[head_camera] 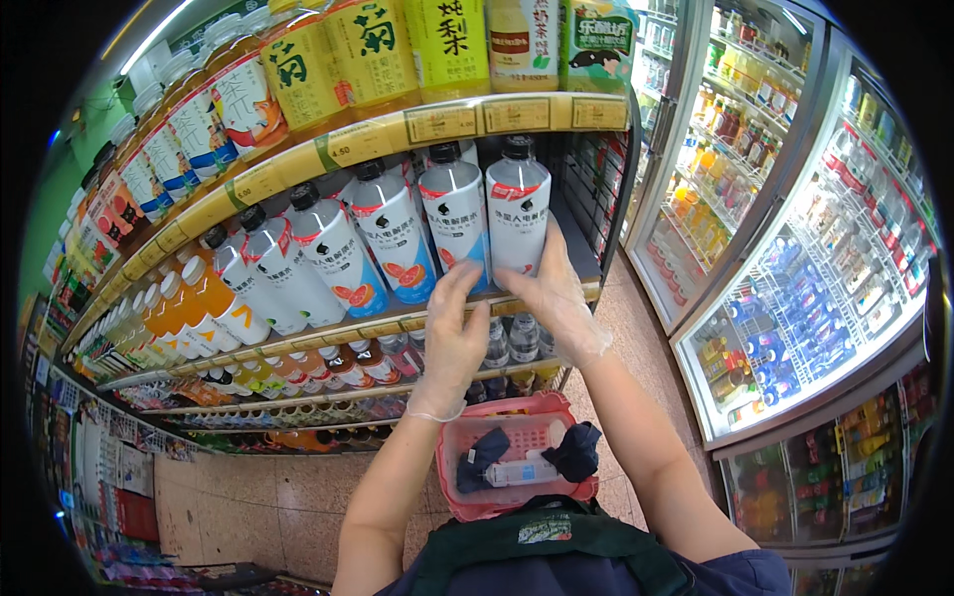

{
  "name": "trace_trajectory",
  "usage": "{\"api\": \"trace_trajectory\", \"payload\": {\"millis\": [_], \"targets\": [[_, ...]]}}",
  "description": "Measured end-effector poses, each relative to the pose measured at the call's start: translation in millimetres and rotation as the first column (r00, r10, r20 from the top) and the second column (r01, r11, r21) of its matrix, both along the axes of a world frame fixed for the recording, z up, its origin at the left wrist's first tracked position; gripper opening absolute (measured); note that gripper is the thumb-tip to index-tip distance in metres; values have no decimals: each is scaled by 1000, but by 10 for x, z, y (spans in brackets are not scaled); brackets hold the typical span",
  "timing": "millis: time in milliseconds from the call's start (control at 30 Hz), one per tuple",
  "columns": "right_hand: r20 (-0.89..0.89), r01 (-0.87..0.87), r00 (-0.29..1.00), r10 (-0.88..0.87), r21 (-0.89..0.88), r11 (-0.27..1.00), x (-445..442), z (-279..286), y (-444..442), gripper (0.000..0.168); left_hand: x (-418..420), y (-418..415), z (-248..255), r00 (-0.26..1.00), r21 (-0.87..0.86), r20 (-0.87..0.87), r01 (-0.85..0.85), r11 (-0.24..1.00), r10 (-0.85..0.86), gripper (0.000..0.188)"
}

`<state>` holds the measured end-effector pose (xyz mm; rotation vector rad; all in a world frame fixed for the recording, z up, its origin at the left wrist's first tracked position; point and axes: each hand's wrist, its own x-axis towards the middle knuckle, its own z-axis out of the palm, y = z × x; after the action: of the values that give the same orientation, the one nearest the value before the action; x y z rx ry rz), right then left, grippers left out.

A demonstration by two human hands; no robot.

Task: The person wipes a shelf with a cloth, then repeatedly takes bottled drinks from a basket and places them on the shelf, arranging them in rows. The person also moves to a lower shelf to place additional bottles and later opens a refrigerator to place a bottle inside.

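Observation:
A row of white-labelled electrolyte drink bottles with black caps stands on the shelf [406, 313] before me. My right hand [555, 298], in a clear plastic glove, holds the rightmost bottle [519, 205] low down, thumb across its front and fingers along its right side. My left hand [451, 331], gloved the same way, is at the foot of the neighbouring bottle [452, 201]. Its thumb and fingers are apart with nothing between them; whether the fingertips touch that bottle I cannot tell. Several more such bottles, one with a grapefruit picture [395, 238], continue to the left.
Above, a shelf bears large yellow-labelled tea bottles [373, 56]. Orange drinks [223, 302] stand farther left. Below my arms, a pink plastic basket [447, 465] on the floor holds dark cloth items [577, 451] and a clear package [522, 471]. Glass-door drink coolers [801, 313] line the right.

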<state>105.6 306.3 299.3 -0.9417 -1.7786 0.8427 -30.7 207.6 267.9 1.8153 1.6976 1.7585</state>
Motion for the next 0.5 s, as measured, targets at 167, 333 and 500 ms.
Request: {"api": "trace_trajectory", "payload": {"millis": [167,333,500], "targets": [[25,18,1000,-18,-28,999,-16,11,-14,86,-13,-38,-5,999,27,-38,-9,1000,10,43],[17,-4,1000,5,-57,998,-17,33,-39,86,0,-58,-7,998,28,-27,-62,998,63,45],[35,32,999,-30,-49,998,-15,34,-48,85,36,54,52,990,6,28,-136,991,135,68]]}}
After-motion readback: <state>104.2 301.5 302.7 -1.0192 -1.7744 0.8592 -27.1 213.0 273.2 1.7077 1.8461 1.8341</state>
